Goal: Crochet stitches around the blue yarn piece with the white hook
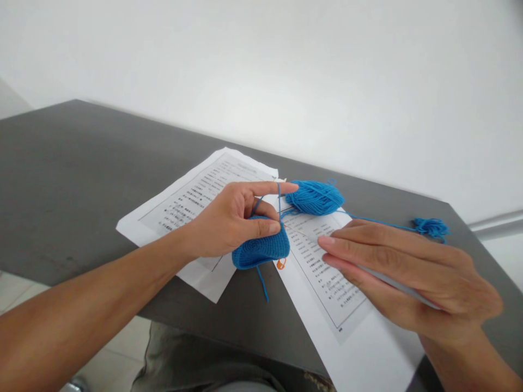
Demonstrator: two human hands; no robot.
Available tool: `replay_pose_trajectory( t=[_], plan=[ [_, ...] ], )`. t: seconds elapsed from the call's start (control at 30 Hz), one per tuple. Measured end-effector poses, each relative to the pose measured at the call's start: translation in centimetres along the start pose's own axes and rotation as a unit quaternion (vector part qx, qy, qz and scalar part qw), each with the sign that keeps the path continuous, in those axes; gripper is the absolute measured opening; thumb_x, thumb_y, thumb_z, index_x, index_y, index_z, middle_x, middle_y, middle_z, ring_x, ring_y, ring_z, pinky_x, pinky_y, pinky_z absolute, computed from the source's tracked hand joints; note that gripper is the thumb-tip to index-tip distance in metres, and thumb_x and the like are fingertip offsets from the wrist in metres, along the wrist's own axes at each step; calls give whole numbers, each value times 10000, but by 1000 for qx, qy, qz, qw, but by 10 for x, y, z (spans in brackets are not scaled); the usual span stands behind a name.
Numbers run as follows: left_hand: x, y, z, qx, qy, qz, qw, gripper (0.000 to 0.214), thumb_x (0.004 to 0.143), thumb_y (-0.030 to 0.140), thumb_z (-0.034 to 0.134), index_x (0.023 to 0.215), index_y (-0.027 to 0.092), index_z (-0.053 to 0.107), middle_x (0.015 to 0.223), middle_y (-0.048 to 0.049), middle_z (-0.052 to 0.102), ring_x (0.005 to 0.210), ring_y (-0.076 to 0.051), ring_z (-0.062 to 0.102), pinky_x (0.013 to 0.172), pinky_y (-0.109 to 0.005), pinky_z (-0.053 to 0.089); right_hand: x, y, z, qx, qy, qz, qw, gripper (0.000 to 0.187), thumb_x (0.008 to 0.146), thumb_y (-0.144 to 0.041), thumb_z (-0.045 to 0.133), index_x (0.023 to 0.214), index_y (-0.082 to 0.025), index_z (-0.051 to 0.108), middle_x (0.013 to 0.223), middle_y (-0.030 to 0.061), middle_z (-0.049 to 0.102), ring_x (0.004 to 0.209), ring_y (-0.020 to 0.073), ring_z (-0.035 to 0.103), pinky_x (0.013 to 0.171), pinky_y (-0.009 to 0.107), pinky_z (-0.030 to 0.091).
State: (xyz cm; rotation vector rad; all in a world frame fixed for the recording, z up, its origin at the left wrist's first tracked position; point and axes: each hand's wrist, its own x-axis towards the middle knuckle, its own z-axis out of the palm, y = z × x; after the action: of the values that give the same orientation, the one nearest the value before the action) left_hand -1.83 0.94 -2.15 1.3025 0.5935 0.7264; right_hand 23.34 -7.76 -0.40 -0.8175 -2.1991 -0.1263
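Note:
My left hand [235, 218] pinches a small blue crocheted piece [261, 247] between thumb and fingers, its index finger stretched out with a strand of blue yarn running over it. My right hand [404, 272] holds a thin crochet hook [304, 235] whose tip points at the piece; its pale handle shows under the fingers. A ball of blue yarn [315, 197] lies just beyond the piece. A loose yarn tail hangs below the piece.
Two printed paper sheets [192, 198] [339, 294] lie on the dark grey table [73, 179]. A small tuft of blue yarn [430, 226] sits near the table's right edge, joined by a strand. A tiny orange marker [281, 264] lies on the paper. White wall behind.

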Motion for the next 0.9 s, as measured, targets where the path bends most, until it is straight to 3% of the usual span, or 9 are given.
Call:
replay_pose_trajectory(
  t=[0.37,0.67,0.8,0.9],
  plan=[
    [0,0,-4,-11,-54,-13,998,622,819,117,853,1427,117,720,734,-27,760,617,-122,644,595,-215,517,3,-1,1,130,47,113,984,370,898,-87,846,1192,-311,858,875,24,849,640,198,777,552,330,691],
    [0,-1,-8,-25,-59,-43,997,565,881,79,794,1437,89,694,729,5,717,616,-80,588,545,-154,469,-1,3,-6,74,-12,13,997,523,915,-60,814,1376,-304,776,1007,26,866,838,205,836,734,306,722],
    [0,0,-7,13,-62,-34,997,516,849,91,819,1360,80,751,740,-8,735,638,-92,610,561,-167,499,-1,1,-8,111,6,74,991,457,907,-109,846,1295,-350,821,975,9,871,812,205,835,713,304,718],
    [0,2,-7,33,-65,-33,997,486,822,114,845,1305,106,795,750,-21,748,646,-114,634,551,-185,507,1,0,-6,163,23,130,978,400,895,-148,871,1225,-373,852,923,9,867,733,207,813,605,319,688]
  ],
)
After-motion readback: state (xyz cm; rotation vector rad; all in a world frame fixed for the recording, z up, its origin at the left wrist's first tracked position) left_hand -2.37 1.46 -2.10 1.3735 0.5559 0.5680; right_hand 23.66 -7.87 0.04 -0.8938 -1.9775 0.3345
